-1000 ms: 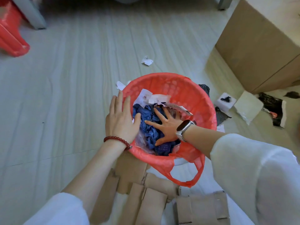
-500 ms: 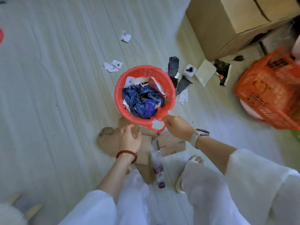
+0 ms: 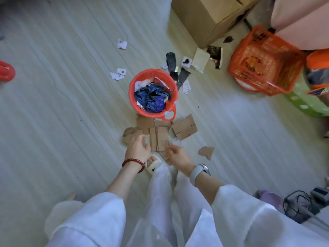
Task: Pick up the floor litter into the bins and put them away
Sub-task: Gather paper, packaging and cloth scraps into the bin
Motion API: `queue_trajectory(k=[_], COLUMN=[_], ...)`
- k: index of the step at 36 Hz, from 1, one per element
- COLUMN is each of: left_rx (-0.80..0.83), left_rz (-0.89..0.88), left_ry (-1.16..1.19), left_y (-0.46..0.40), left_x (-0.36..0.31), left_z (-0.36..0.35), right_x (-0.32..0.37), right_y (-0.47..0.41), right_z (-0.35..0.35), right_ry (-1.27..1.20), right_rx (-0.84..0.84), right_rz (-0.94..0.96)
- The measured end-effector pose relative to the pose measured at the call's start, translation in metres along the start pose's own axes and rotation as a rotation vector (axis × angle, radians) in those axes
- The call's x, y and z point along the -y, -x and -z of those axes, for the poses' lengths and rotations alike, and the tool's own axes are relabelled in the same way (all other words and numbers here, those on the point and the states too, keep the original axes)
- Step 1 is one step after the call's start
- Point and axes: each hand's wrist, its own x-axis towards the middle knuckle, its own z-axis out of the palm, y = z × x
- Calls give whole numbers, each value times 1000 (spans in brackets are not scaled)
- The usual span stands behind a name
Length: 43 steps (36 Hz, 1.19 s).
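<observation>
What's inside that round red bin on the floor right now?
The round red bin holds crumpled dark blue plastic wrapping on top, a small blue label, and white paper scraps near the rim. Anything underneath is covered.

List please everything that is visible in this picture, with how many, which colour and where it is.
round bin: one, red, centre of floor, holding blue wrappers and paper
cardboard pieces: several, brown, on the floor just near of the bin
cardboard scrap: one, brown, apart to the right
paper scraps: several, white, left of and beyond the bin
dark wrappers: a few, black or grey, beyond the bin
mesh basket: one, orange, upper right
cardboard box: one, brown, top
cables: dark, lower right
slipper: one showing, white, on a foot
left hand: red bead bracelet, open, over the cardboard
right hand: pale watch, fingers loosely curled, holding nothing
</observation>
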Motion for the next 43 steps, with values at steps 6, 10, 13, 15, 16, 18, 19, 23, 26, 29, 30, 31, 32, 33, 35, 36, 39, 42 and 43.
queue_trajectory(k=[6, 10, 13, 15, 16, 18, 19, 23, 26, 29, 30, 31, 32, 33, 35, 36, 39, 42, 43], left_rx=[-22, -79, -105, -120, -125, -132, -134, -134, -117, -91, -85, -82, -81, -82, -90, -95, -93, -77, -70], left_rz=[-39, -12, -2, 3, 3, -6, -13, -49, -104, -166, -184, -194, -197, -201, -201, -195, -178, -185, -193], left_ry=[1, 12, 18, 30, 35, 45, 48, 49, 50, 33, 23, 10, 0, -7, -24, -31, -48, -75, -84], left_y=[29, 46, 56, 59, 58, 56, 53, 31, 4, -25, -34, -41, -48, -54, -66, -71, -91, -117, -127], left_x=[-10, -7, -1, 1, 1, 2, 3, 7, 14, 26, 31, 36, 42, 48, 58, 63, 71, 64, 59], left_z=[28, 42, 48, 53, 56, 64, 70, 105, 145, 195, 213, 231, 249, 267, 298, 313, 349, 374, 381], right_x=[31, 54, 66, 72, 75, 83, 88, 116, 148, 188, 201, 214, 228, 242, 267, 279, 308, 330, 335], right_y=[27, 38, 46, 49, 49, 51, 52, 51, 42, 32, 29, 27, 25, 21, 16, 12, 0, -13, -20], right_z=[6, 14, 20, 22, 23, 21, 19, 5, -13, -40, -51, -63, -75, -86, -106, -115, -134, -137, -135], right_ry=[100, 169, 184, 191, 188, 180, 174, 129, 89, 48, 37, 23, 3, -20, -94, -130, -183, -243, -265], right_rx=[-16, -17, -47, -49, -50, -64, -76, -120, -168, -248, -272, -288, -294, -290, -253, -236, -218, -218, -224], right_rz=[63, 107, 154, 170, 171, 171, 168, 176, 172, 137, 128, 123, 117, 110, 79, 69, 80, 65, 59])
